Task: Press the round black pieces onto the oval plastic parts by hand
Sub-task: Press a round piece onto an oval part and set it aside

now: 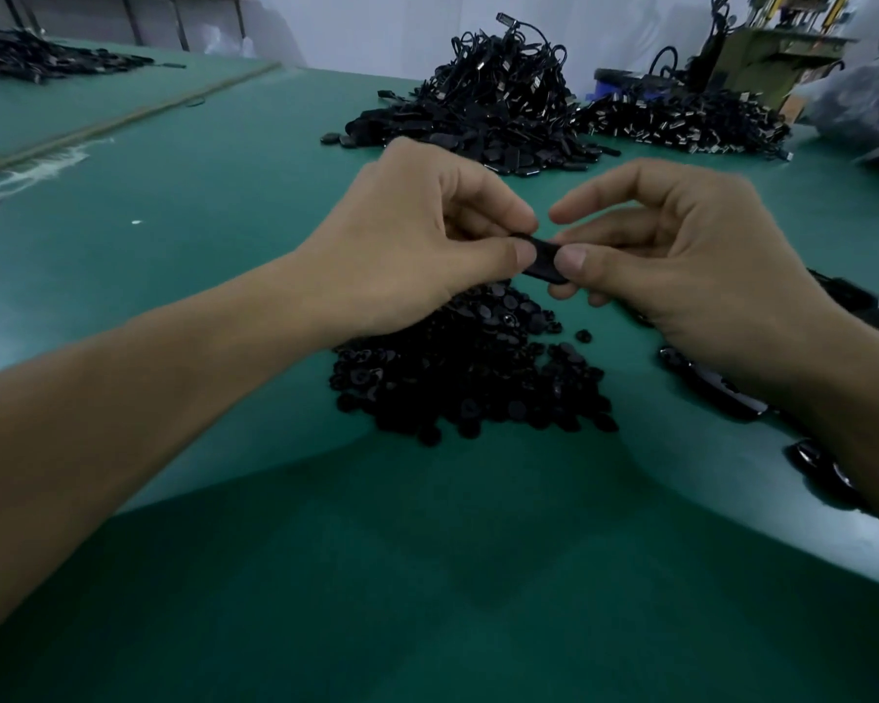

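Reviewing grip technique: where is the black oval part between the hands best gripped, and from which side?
Pinch the oval part at its two narrow ends, the left hand coming from its left and the right hand from its right, thumbs on the near flat face. It is flat and elongated, so this likely leaves the middle free for pressing.

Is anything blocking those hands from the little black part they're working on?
Nothing visible does. The left hand and right hand both already pinch the black oval plastic part, held above the heap of small round black pieces. Whether a round piece sits on it is hidden.
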### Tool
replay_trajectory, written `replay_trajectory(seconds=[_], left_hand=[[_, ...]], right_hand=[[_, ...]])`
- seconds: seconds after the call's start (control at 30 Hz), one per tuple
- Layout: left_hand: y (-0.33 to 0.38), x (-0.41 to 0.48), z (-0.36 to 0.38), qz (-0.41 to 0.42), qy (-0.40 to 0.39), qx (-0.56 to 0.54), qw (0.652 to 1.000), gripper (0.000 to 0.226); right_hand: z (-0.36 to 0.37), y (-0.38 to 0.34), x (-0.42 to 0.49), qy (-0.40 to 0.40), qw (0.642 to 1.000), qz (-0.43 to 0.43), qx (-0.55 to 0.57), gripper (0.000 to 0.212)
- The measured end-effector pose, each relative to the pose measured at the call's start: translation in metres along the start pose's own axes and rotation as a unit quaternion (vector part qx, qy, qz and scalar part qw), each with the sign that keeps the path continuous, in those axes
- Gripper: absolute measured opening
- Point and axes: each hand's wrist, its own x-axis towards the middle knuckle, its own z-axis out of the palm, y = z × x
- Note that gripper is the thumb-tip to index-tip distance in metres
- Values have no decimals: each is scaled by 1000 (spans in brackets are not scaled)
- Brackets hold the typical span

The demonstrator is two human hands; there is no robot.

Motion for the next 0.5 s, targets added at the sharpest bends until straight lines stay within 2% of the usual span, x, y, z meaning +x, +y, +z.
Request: replay_trajectory(seconds=[0.07, 0.13, 0.27, 0.37, 0.5], left_hand=[[0, -3, -1, -2, -2, -19, 1000, 10], [-1, -5, -1, -3, 10, -29, 1000, 9], [-6, -5, -5, -10, 36, -23, 999, 10], [-7, -5, -5, -16, 46, -32, 998, 12], [-8, -5, -2, -25, 46, -49, 997, 13]], right_hand=[[3, 0, 0, 10, 1000, -1, 17, 20], [5, 3, -1, 12, 1000, 19, -15, 13], [-1, 13, -1, -61, 973, 36, -219, 5], [-1, 10, -1, -105, 962, 43, -248, 8], [6, 8, -1, -119, 956, 43, -266, 6]])
